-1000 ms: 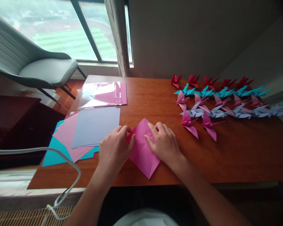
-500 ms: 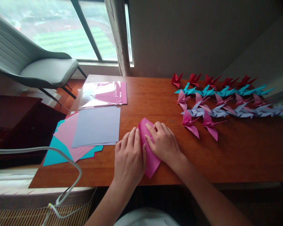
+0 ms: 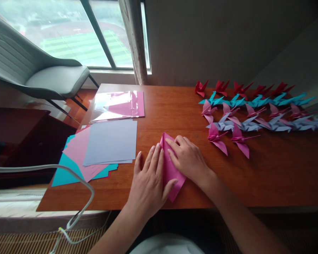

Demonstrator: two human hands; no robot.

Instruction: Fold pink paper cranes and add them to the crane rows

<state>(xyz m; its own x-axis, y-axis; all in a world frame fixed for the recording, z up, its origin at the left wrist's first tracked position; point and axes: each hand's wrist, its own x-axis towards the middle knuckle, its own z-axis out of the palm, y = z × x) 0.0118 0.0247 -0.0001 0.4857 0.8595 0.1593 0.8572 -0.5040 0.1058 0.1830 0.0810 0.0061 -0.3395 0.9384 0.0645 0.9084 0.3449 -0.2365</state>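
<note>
A folded piece of bright pink origami paper (image 3: 172, 173) lies on the wooden table, long and narrow with pointed ends. My left hand (image 3: 148, 183) rests flat along its left edge, fingers stretched out and thumb spread across the lower part. From the right, my right hand (image 3: 188, 155) holds the paper down near its upper end, with thumb and forefinger on it and the other fingers curled. Part of the paper is hidden under both hands.
Left of my hands lie a stack of lavender sheets (image 3: 111, 143), pink sheets (image 3: 76, 150) and blue sheets (image 3: 63, 173). Behind them is a clear packet of paper (image 3: 119, 104). Rows of paper cranes (image 3: 235, 102) stand at the right. A white cable (image 3: 91, 197) loops at lower left.
My left hand has flattened, its fingers and thumb spreading, with the thumb now across the lower paper. My right hand stays on the upper part. The whole view has shifted slightly.
</note>
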